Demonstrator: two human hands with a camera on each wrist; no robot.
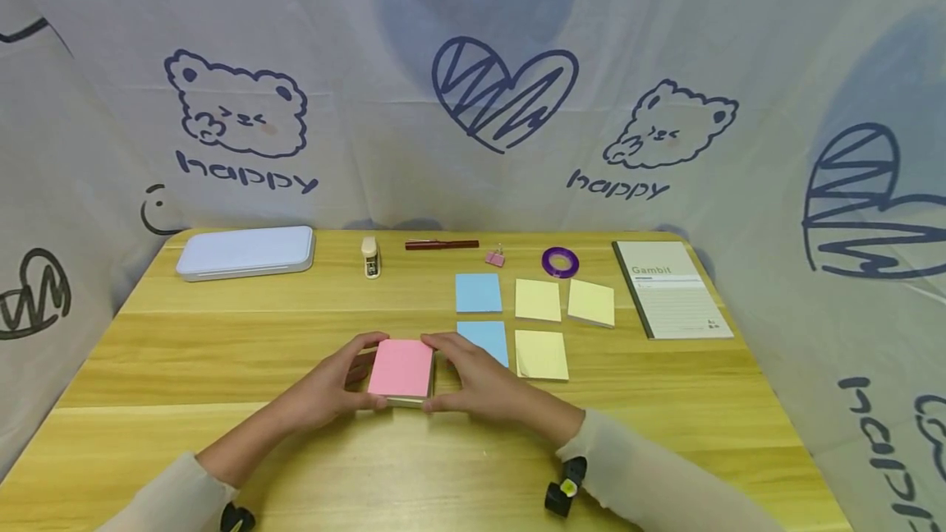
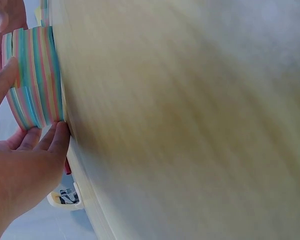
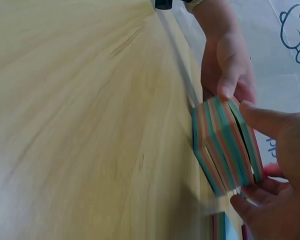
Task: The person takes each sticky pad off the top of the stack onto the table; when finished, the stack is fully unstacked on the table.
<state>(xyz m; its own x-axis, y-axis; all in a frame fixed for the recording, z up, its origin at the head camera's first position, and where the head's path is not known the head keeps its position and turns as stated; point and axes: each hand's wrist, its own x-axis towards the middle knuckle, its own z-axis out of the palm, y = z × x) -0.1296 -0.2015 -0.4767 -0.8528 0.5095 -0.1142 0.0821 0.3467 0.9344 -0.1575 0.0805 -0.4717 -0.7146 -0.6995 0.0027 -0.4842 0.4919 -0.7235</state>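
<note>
A thick stack of sticky notes, pink on top, sits on the wooden table in front of the person. In both wrist views its sides show pink, green and yellow stripes, with narrow gaps between some layers. The left hand holds the stack's left side, thumb at the near corner and fingers at the far one. From the opposite side the right hand grips it the same way. Just beyond the right hand lies a blue sticky note pad, partly covered by that hand.
Another blue pad and yellow pads lie right of centre. Along the back are a pale case, a small cream item, a dark red pen, a pink binder clip, a purple tape roll and a notebook.
</note>
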